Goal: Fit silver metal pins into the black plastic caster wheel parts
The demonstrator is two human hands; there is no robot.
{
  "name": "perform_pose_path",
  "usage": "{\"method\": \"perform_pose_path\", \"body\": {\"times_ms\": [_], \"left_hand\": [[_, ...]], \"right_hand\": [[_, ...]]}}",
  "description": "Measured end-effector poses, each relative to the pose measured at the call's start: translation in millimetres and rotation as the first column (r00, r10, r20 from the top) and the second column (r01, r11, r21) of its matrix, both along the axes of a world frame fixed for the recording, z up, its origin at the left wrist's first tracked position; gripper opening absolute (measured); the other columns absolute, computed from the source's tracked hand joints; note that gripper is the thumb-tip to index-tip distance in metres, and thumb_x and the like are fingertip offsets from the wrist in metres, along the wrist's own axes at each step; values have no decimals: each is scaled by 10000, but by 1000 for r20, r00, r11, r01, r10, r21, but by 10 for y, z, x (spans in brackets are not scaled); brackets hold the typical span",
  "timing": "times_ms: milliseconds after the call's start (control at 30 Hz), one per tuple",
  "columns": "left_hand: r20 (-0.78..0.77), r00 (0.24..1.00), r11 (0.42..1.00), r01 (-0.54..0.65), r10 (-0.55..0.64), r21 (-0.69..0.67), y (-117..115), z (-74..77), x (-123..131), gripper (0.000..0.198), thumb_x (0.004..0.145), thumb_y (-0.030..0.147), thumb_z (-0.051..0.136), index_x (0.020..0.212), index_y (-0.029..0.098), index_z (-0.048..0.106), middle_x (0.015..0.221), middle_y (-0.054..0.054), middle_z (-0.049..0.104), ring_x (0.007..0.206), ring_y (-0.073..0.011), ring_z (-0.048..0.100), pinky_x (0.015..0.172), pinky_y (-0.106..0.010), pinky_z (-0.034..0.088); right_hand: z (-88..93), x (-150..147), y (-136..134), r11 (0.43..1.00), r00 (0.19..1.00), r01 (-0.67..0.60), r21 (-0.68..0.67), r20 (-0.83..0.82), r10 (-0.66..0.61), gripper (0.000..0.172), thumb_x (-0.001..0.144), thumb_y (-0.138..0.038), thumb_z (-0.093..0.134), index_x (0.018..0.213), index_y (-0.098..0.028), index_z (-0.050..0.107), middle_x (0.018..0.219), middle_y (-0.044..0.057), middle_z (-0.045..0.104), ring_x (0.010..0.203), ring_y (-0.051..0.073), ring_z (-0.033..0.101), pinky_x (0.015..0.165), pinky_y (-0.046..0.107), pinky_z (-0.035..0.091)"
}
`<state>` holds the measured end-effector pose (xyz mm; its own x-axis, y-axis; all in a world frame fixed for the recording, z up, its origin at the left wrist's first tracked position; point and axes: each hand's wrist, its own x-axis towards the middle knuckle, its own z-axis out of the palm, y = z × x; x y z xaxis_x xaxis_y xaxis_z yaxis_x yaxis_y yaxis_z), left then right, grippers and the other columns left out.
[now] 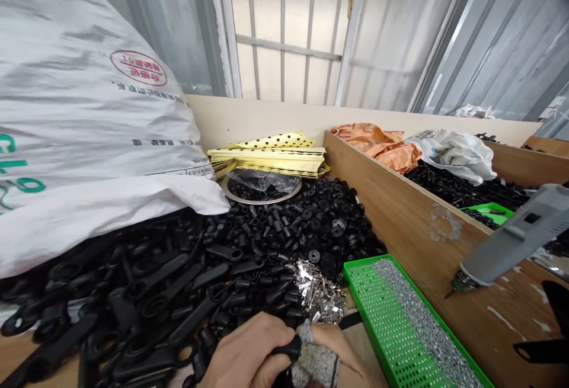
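At the bottom middle my left hand [244,355] is closed around a black plastic part [287,349]. My right hand [333,358], wearing a grey knitted finger cover, presses against the same part from the right with fingers curled. Just beyond both hands lies a small heap of shiny metal clips [320,296]. A big pile of black plastic handles and round caps [200,269] spreads over the bench to the left and behind.
A green perforated tray [368,311] of small silver screws sits to the right. A grey electric screwdriver [511,240] hangs over the wooden divider [400,210]. A large white sack [80,127] fills the left; yellow packets [271,157] and a metal bowl [260,189] lie behind.
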<state>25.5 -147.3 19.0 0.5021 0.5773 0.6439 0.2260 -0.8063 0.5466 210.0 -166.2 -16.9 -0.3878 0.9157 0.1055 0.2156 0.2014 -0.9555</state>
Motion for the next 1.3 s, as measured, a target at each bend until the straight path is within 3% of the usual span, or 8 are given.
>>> {"method": "perform_pose_path", "body": {"times_ms": [133,300,467,600,700,1000,1167,1300], "left_hand": [[9,1000,1000,-11,11,3,-27,-109,-8,201,924,351,420,1073,322,552,794,-35,709,699,-212,671,623,-268,546],[-74,997,995,18,-25,-99,-64,-105,-38,259,869,114,508,1053,290,552,876,-40,696,779,-193,653,712,-263,527],[-110,994,958,-56,26,-282,-30,-61,-45,155,857,122,539,942,235,604,855,-18,681,769,-164,639,703,-234,498],[-120,982,869,-184,144,-459,34,-84,-45,75,840,264,594,881,237,650,680,30,637,621,-149,604,579,-221,461],[-99,984,841,-178,148,-510,51,-116,-41,101,837,305,597,870,236,662,625,40,605,577,-146,579,537,-220,443],[63,997,955,66,-50,-288,-45,-146,-11,221,858,52,543,975,237,564,905,12,667,816,-133,627,736,-210,489],[72,997,986,32,-20,-165,-49,-140,15,236,850,14,536,990,201,564,885,-12,664,811,-134,617,733,-209,494],[80,996,985,-31,45,-168,-53,-146,8,194,854,45,556,973,197,579,888,-11,671,827,-131,632,747,-196,497]], "right_hand": [[-206,63,-103,996,997,76,-54,12,-76,202,792,-409,542,827,-224,614,749,33,520,768,226,509,647,304,419],[-336,60,-75,974,992,126,-188,11,-126,234,848,-402,512,770,-203,607,724,23,530,718,187,516,614,265,418],[-19,62,-61,978,996,72,-193,56,-63,288,928,-360,410,770,-185,574,703,2,538,712,153,528,647,241,431],[290,149,-138,996,971,55,-65,234,-38,170,929,-241,402,955,-238,570,1014,20,593,1033,192,523,888,280,418],[367,178,-177,1000,939,14,28,343,-22,268,888,-148,395,1100,-256,519,1162,35,562,1165,205,470,989,310,382],[323,227,-208,986,925,-68,155,380,4,418,822,-71,394,1210,-210,463,1150,74,571,1120,228,517,970,341,422],[165,247,-204,986,965,-94,137,256,57,415,909,-118,359,1290,-274,409,1271,47,507,1178,209,466,1013,324,372],[173,152,-183,999,969,15,35,247,-24,297,916,-164,339,1175,-239,464,1107,53,549,1138,217,464,961,345,390]]}}
